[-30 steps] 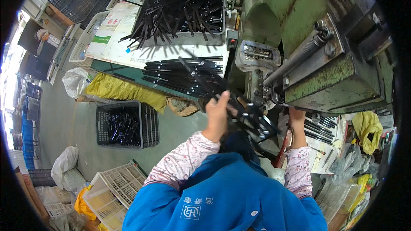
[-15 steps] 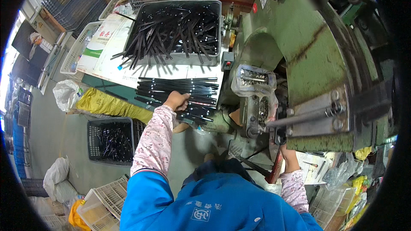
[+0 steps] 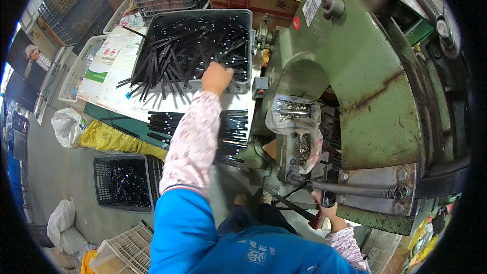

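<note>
My left hand is over the front rim of a grey plastic tray heaped with thin black strips. Its fingers are bent in among the strips, and whatever lies between them is hidden. Below that forearm, a row of black strips lies side by side on a white sheet. My right hand is low at the green press machine, beside its metal rod. The machine's parts cover most of the right fingers, so their grip does not show.
A plastic-lined container of small metal parts sits by the press, near a small switch box. A dark crate of strips stands on the floor at left. Cardboard boxes are at the back; a yellow sack lies along the table.
My left hand has left the row of strips and moved away from me to the tray's front rim. My right hand stays by the press. The whole view has shifted slightly.
</note>
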The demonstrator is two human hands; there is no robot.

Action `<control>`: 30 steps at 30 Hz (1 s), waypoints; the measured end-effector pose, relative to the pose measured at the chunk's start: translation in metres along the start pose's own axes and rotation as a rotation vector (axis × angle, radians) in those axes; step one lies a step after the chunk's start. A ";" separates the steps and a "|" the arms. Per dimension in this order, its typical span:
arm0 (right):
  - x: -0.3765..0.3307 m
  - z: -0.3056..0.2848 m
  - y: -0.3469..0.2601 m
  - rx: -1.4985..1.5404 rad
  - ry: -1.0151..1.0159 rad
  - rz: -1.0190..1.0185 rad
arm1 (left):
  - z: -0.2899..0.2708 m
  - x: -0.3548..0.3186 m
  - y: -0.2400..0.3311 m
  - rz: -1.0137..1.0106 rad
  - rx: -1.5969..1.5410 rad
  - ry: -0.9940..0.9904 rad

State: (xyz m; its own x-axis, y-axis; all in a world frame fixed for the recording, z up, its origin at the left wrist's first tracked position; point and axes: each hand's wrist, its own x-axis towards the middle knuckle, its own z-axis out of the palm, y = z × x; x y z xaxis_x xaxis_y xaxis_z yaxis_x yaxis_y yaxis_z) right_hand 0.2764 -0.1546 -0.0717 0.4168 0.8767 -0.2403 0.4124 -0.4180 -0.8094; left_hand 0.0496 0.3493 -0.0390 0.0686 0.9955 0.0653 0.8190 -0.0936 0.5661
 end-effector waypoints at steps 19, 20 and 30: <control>-0.007 0.056 -0.172 0.186 -0.266 -0.418 | -0.031 -0.351 -0.003 0.201 -1.173 -0.821; -0.007 0.048 -0.166 0.132 -0.291 -0.443 | -0.045 -0.341 0.018 -0.068 -1.549 -0.645; -0.004 0.011 -0.141 0.184 0.039 -0.502 | -0.029 -0.323 0.073 -0.197 -1.389 -0.487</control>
State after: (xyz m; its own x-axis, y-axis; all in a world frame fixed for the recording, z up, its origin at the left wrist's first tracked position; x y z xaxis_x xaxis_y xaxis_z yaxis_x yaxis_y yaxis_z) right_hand 0.2082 -0.0967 0.0373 0.2357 0.9470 0.2181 0.4219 0.1025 -0.9008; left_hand 0.0703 0.0201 0.0049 0.4332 0.8740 -0.2201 -0.3292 0.3808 0.8641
